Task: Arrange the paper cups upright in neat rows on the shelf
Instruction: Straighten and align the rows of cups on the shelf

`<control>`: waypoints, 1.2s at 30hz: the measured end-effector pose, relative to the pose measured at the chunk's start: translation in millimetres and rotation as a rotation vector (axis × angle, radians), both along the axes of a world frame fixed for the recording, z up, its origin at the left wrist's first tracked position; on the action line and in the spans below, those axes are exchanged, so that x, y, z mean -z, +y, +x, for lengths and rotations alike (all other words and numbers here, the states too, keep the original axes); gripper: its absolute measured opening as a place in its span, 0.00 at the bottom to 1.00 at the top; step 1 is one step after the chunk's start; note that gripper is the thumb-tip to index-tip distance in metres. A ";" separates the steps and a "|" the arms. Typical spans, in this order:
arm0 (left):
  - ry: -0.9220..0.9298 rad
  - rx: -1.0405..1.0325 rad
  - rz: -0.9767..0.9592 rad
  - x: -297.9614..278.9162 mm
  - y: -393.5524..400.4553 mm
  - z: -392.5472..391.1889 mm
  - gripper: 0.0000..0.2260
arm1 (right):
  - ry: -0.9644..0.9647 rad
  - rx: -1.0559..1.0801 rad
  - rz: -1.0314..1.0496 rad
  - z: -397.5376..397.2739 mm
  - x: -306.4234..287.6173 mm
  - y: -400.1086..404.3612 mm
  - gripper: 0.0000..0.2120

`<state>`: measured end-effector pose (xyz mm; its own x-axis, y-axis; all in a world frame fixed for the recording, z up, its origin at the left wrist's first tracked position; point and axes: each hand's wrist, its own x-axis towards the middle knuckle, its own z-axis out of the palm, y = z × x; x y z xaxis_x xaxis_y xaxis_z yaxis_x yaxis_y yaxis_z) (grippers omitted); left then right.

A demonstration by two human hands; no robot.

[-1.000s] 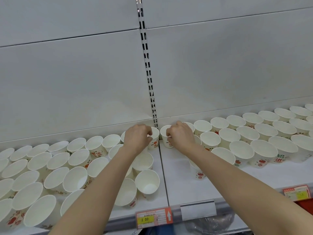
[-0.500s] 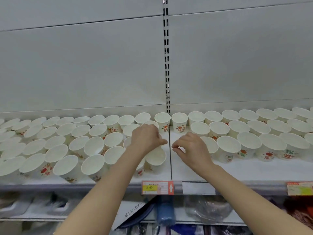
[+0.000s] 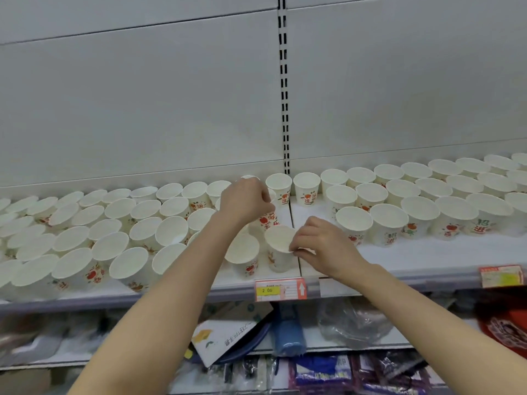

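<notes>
Paper cup (image 3: 281, 246) now pinched at rim by right hand (image 3: 322, 246); left hand (image 3: 245, 201) grip clenched on another cup (image 3: 268, 220).

Bare strip of shelf (image 3: 399, 259) open in front of the right-hand cups (image 3: 413, 208), left half crowded with tilted cups (image 3: 119, 223) to the edge, open air above all rims, back panel (image 3: 142, 109) behind

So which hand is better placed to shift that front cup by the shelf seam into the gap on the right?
Right. The right hand already pinches that paper cup's rim; the left hand grips another, farther back.
</notes>
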<state>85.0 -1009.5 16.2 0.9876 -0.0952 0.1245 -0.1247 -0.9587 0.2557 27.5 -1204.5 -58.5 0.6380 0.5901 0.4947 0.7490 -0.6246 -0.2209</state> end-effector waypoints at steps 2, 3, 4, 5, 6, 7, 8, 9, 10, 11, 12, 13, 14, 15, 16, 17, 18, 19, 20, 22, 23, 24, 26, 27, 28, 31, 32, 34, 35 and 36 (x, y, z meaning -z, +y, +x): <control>-0.004 0.040 -0.043 -4.8 6.8 3.6 0.03 | 0.039 0.075 0.071 1.5 -2.4 -9.1 0.06; -0.003 0.061 -0.061 -5.6 9.5 5.6 0.03 | 0.046 0.116 0.101 3.1 -4.1 -14.0 0.06; 0.000 0.090 -0.071 -6.6 11.0 8.0 0.03 | 0.047 0.160 0.111 5.5 -6.0 -18.7 0.06; 0.003 0.114 -0.076 -6.1 12.3 10.0 0.04 | 0.041 0.200 0.100 9.1 -8.2 -22.6 0.06; 0.004 0.135 -0.078 -5.6 12.4 11.5 0.04 | 0.030 0.239 0.078 13.2 -11.4 -25.4 0.06; 0.003 0.153 -0.081 -4.8 11.4 13.7 0.05 | 0.021 0.281 0.051 18.4 -15.2 -27.0 0.05; 0.005 0.167 -0.080 -4.0 9.3 15.5 0.05 | 0.025 0.327 0.016 24.2 -19.6 -28.2 0.04; 0.005 0.179 -0.072 -3.1 6.0 17.6 0.05 | 0.043 0.372 -0.025 30.9 -24.3 -29.1 0.03; 0.004 0.196 -0.057 -2.9 1.6 19.0 0.04 | 0.066 0.412 -0.070 38.0 -28.7 -30.2 0.04; 0.003 0.214 -0.039 -2.7 -3.1 19.8 0.04 | 0.087 0.442 -0.115 45.3 -32.4 -31.5 0.05; 0.002 0.233 -0.022 -2.3 -7.6 19.9 0.04 | 0.108 0.460 -0.156 51.8 -35.3 -32.3 0.06; -0.005 0.248 -0.011 -1.1 -11.5 20.1 0.04 | 0.128 0.472 -0.184 57.4 -37.4 -32.8 0.06; -0.021 0.259 -0.001 0.3 -14.5 20.7 0.03 | 0.145 0.480 -0.202 62.1 -38.6 -33.4 0.06; -0.040 0.263 0.012 2.5 -16.5 21.5 0.03 | 0.160 0.483 -0.214 66.5 -38.9 -33.9 0.05; -0.055 0.263 0.025 4.6 -17.8 22.4 0.02 | 0.174 0.482 -0.221 70.2 -38.8 -34.4 0.05; -0.065 0.261 0.033 7.1 -18.6 24.0 0.01 | 0.192 0.483 -0.222 73.7 -38.9 -34.7 0.04; -0.072 0.262 0.040 9.8 -19.0 26.1 0.01 | 0.211 0.486 -0.213 77.0 -39.6 -35.3 0.03; -0.079 0.264 0.048 13.0 -19.2 28.7 0.01 | 0.226 0.490 -0.194 80.3 -40.5 -35.7 0.03; -0.088 0.265 0.057 16.7 -19.1 31.1 0.02 | 0.235 0.491 -0.174 83.3 -40.6 -35.9 0.03; -0.111 0.252 0.063 25.2 -18.9 34.4 0.02 | 0.234 0.487 -0.144 87.3 -39.1 -35.5 0.04; -0.122 0.243 0.059 29.3 -18.9 35.7 0.03 | 0.230 0.484 -0.131 88.8 -38.1 -35.3 0.04; -0.134 0.237 0.055 32.8 -18.9 36.8 0.03 | 0.228 0.480 -0.113 90.0 -37.5 -35.5 0.04; -0.158 0.227 0.055 36.2 -19.2 37.4 0.04 | 0.223 0.479 -0.074 91.7 -36.0 -36.3 0.04; -0.172 0.223 0.053 36.7 -19.0 37.7 0.04 | 0.219 0.482 -0.055 91.9 -35.0 -37.1 0.04; -0.191 0.218 0.046 37.4 -18.0 37.5 0.04 | 0.216 0.484 -0.033 91.2 -32.4 -38.2 0.03; -0.244 0.208 0.038 39.6 -13.9 34.5 0.04 | 0.206 0.480 -0.010 86.3 -21.1 -41.6 0.03; -0.238 0.217 0.057 40.7 -13.6 33.3 0.04 | 0.209 0.479 -0.018 85.0 -18.3 -41.9 0.03; -0.200 0.226 0.086 41.8 -14.7 33.4 0.04 | 0.207 0.476 -0.038 86.7 -18.1 -41.6 0.03; -0.184 0.219 0.092 41.9 -16.2 33.7 0.03 | 0.197 0.475 -0.063 89.2 -19.4 -40.6 0.03; -0.172 0.207 0.097 42.0 -18.2 33.5 0.04 | 0.181 0.474 -0.098 91.6 -20.8 -38.5 0.03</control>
<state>118.5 -1027.7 -25.7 0.9109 -0.3125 0.2693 -0.3542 -0.9272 0.1221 119.1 -1242.9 -37.6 0.9168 0.2537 0.3085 0.3341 -0.9104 -0.2441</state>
